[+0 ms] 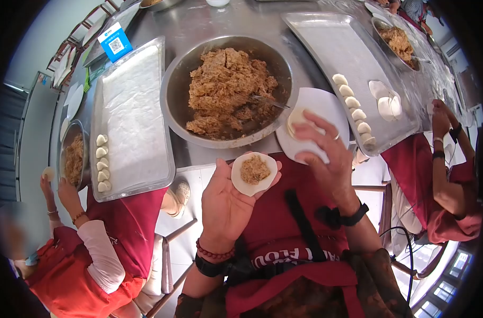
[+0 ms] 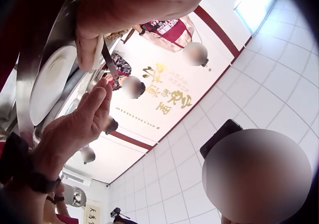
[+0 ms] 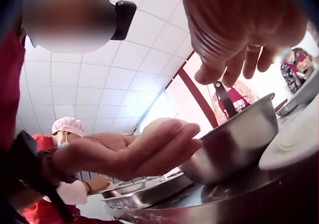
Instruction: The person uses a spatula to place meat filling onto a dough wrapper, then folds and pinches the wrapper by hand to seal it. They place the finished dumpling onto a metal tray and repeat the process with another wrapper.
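Note:
On the upturned palm and fingers of my left hand point(image 1: 218, 204) lies a round dough wrapper point(image 1: 240, 182), with a mound of brown filling point(image 1: 255, 169) in its middle. The fingers of that hand point(image 3: 149, 151) stretch out fairly straight beneath it in the right wrist view. To the right, my right hand point(image 1: 329, 153) hangs over a white plate point(image 1: 334, 111), its fingers spread and holding nothing. Another pale wrapper point(image 1: 296, 123) lies on the plate, partly behind those fingers. Beyond both hands stands a large steel bowl point(image 1: 172, 87) of filling with a metal utensil point(image 1: 272, 101) stuck in it.
A tray point(image 1: 130, 100) on the left carries a short row of dumplings point(image 1: 102, 162). Another tray point(image 1: 326, 40) on the right bears dumplings point(image 1: 353, 102) and loose wrappers point(image 1: 387, 100). People sit close on both sides. A card with a code point(image 1: 115, 43) stands behind the left tray.

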`<control>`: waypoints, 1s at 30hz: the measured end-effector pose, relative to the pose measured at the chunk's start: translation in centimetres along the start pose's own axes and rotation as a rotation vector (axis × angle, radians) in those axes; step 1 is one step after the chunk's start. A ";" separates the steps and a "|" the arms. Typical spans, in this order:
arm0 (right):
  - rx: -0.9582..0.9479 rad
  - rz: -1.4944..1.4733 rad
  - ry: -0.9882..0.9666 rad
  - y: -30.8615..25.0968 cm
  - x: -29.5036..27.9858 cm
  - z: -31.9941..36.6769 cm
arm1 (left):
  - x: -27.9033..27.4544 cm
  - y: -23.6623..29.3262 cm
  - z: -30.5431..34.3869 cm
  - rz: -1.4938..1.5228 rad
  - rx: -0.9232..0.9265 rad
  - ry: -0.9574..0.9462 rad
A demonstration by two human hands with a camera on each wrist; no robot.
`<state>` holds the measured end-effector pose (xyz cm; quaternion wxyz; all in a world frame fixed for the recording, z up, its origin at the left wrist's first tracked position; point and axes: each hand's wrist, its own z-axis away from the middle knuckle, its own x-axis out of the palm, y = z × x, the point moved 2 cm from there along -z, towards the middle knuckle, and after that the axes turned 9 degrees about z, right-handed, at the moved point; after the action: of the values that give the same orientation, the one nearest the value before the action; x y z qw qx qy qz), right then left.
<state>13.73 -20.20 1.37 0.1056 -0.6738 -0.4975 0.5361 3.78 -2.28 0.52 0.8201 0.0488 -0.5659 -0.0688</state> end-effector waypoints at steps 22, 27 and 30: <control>-0.187 -0.218 -0.227 -1.0 0.3 2.1 | -0.5 -1.9 0.0 0.004 -0.047 0.032; -0.191 -0.263 -0.197 -0.3 0.6 2.3 | -0.1 -2.2 0.0 -0.023 -0.038 0.011; -0.170 -0.267 -0.211 -0.6 0.7 2.1 | -0.8 -2.3 0.2 -0.233 0.055 -0.064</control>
<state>11.57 -20.21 0.50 0.0658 -0.5484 -0.6345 0.5408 3.20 -4.44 -0.50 0.7864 0.1345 -0.5841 -0.1493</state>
